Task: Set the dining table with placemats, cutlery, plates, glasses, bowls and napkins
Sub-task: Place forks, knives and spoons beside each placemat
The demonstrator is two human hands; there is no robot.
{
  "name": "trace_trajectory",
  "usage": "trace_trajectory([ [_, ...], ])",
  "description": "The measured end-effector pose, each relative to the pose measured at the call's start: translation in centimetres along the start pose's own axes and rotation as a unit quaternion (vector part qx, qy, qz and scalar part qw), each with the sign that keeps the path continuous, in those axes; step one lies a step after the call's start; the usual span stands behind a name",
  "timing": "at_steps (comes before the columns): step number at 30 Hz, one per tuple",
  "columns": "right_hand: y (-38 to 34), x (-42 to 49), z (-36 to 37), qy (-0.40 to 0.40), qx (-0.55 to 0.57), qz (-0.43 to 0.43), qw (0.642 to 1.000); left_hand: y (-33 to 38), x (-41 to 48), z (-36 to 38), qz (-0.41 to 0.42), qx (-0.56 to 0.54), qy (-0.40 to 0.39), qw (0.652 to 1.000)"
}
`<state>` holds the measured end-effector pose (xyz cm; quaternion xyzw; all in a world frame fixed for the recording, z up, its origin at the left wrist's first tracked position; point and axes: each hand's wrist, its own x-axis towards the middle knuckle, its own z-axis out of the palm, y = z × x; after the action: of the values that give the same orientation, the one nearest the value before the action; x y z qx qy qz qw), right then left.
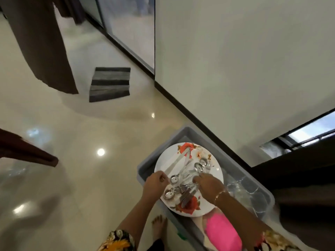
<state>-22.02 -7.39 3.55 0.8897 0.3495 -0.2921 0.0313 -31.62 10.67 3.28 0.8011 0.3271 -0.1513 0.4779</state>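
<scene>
A white plate [166, 163] with red flower prints lies on top of a grey plastic bin [183, 132] on the floor. Several knives, forks and spoons [183, 175] are heaped on the plate. My left hand [154, 183] grips the plate's left rim, fingers curled over the edge. My right hand [208, 183] reaches onto the plate, its fingertips on the cutlery near the middle; whether it pinches a piece is hidden. A pink folded cloth [223, 230] sits in the bin below the plate, and clear glasses [244, 187] lie at the bin's right.
The bin stands against a cream wall with a dark skirting board [181, 105]. A grey striped mat [109, 84] lies on the glossy floor by glass doors. A dark wooden furniture edge [27, 151] juts in at left. My bare foot [158, 227] is beside the bin.
</scene>
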Motion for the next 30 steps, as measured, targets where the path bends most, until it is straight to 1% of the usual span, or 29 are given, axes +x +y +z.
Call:
trace_trajectory([
  [4, -0.2, 7.4, -0.2, -0.009, -0.103, -0.061, 0.993, -1.3, 4.8, 1.0, -0.011, -0.047, -0.015, 0.999],
  [8, -0.1, 13.3, 0.4, 0.01, -0.165, -0.134, 0.977, -2.6, 7.3, 1.7, -0.005, -0.113, -0.023, 0.993],
  [10, 0.4, 15.2, 1.1, 0.01, -0.183, -0.148, 0.972, -3.1, 7.9, 2.0, -0.015, -0.135, -0.015, 0.991],
  [13, 1.4, 16.9, 2.2, -0.003, -0.222, -0.147, 0.964, -3.6, 8.5, 2.8, -0.035, -0.165, 0.002, 0.986],
  [16, 2.7, 17.5, 3.2, 0.003, -0.232, -0.152, 0.961, -3.9, 8.9, 3.6, -0.058, -0.173, 0.022, 0.983],
  [19, 3.7, 17.8, 3.3, -0.009, -0.223, -0.161, 0.961, -3.8, 9.2, 4.3, -0.069, -0.167, 0.039, 0.983],
  [22, 4.5, 17.9, 2.9, -0.02, -0.239, -0.176, 0.955, -3.7, 9.3, 4.9, -0.075, -0.151, 0.042, 0.985],
  [26, 6.7, 18.4, 2.8, -0.055, -0.218, -0.18, 0.958, -3.8, 9.3, 5.5, -0.077, -0.151, 0.043, 0.985],
  [30, 7.8, 18.1, 3.0, -0.04, -0.186, -0.194, 0.962, -3.8, 9.4, 6.1, -0.07, -0.131, 0.048, 0.988],
])
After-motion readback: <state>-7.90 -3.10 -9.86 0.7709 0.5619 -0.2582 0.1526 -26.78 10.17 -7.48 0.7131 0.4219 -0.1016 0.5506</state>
